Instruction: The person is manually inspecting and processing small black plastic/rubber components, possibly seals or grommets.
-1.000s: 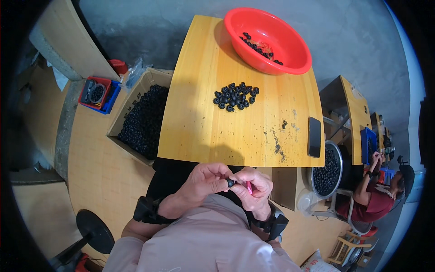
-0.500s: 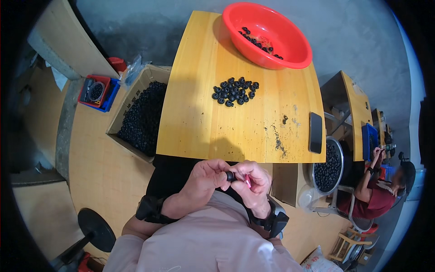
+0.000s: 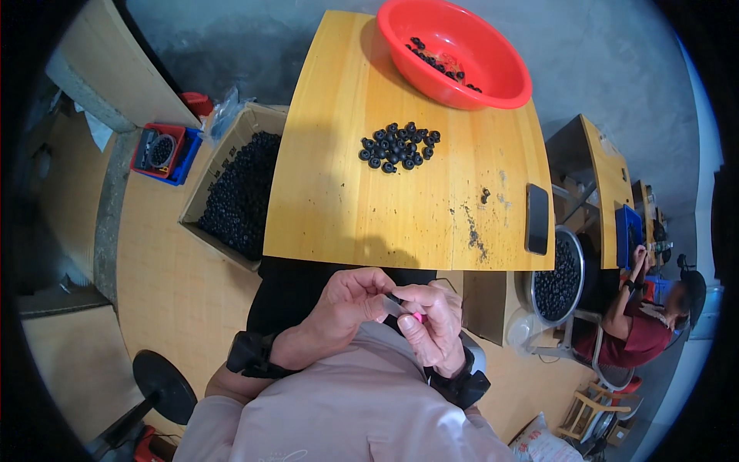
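Observation:
Close to my body, just off the table's front edge, my two hands meet. My left hand [image 3: 350, 304] is closed on a small round black part [image 3: 394, 297], mostly covered by fingers. In my right hand [image 3: 433, 327] is a small tool with a pink handle [image 3: 418, 316] and what looks like a thin pale blade [image 3: 393, 307]. The blade lies against or right beside the part; which of the two I cannot tell. On the wooden table [image 3: 323, 208] beyond sits a loose pile of similar black parts [image 3: 398, 146], several with a hole in the middle.
A red basin [image 3: 496, 65] holding some black parts stands at the table's far right. Black crumbs [image 3: 476, 242] and a phone [image 3: 536, 219] lie nearer. A full cardboard box [image 3: 202, 173] stands left, a metal bowl [image 3: 577, 281] right. Farther right sits another person [image 3: 635, 331].
My right hand has turned, with its fingers now reaching over the black part toward my left hand. The part is more covered than before. The view has shifted slightly.

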Demonstrator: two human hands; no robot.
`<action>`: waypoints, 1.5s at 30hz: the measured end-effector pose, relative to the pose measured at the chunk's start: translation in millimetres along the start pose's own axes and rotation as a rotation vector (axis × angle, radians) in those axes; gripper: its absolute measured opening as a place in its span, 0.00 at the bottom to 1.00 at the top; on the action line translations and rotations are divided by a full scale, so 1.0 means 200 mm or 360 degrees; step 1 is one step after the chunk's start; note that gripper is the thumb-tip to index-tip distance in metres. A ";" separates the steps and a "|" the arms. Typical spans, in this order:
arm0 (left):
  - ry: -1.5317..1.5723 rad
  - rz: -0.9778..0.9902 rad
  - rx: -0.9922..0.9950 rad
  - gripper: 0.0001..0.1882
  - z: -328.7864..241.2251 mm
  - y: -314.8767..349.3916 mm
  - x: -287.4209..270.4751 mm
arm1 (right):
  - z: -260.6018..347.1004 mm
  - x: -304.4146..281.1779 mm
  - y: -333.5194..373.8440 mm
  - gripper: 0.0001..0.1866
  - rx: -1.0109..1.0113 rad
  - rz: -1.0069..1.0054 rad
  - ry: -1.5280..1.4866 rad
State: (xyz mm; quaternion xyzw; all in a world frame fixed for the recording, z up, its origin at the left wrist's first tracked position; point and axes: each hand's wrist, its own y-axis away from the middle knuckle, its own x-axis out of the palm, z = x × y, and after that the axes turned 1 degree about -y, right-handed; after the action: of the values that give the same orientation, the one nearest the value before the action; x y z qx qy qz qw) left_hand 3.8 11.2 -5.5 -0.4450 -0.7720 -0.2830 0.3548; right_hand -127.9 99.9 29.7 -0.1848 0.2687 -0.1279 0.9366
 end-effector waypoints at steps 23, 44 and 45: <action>-0.0114 0.0029 -0.0075 0.12 -0.06 0.05 0.00 | -0.15 -0.02 0.03 0.14 0.0510 -0.0322 -0.0991; -0.0299 -0.0797 0.0680 0.08 -0.37 0.02 -0.62 | -0.57 -0.18 -0.49 0.05 0.0892 -0.0478 0.0357; -0.0171 -0.0822 0.0675 0.07 -0.38 0.00 -0.72 | -0.62 -0.20 -0.54 0.07 0.0969 -0.0437 0.0672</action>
State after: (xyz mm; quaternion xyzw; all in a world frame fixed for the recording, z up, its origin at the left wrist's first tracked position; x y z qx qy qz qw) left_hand 77.2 -115.2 -76.4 -0.1653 -0.9185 -0.1729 0.3148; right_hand -244.2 -16.9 -4.4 0.0977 0.3779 -0.3610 0.8470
